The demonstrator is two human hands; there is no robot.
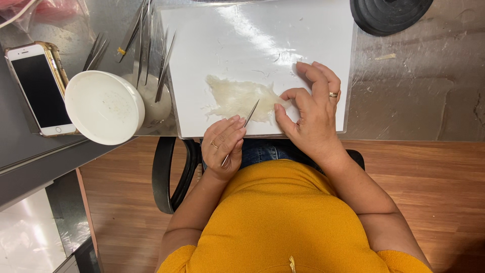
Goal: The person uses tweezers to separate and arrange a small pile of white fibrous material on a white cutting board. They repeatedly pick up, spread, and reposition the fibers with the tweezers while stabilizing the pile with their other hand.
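On the white laminated sheet [202,40] lies a pale, fibrous translucent clump [237,98], pinned by the right hand's [313,108] pinching grip while the left hand [222,146] grasps slim steel tweezers [242,129] touching it.

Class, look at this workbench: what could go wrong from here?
1. The pointed metal tweezers in the left hand aim toward the right hand pinching the pale fibrous piece: a slip might prick it.
2. The white round bowl sits at the steel table's edge and could be knocked off.
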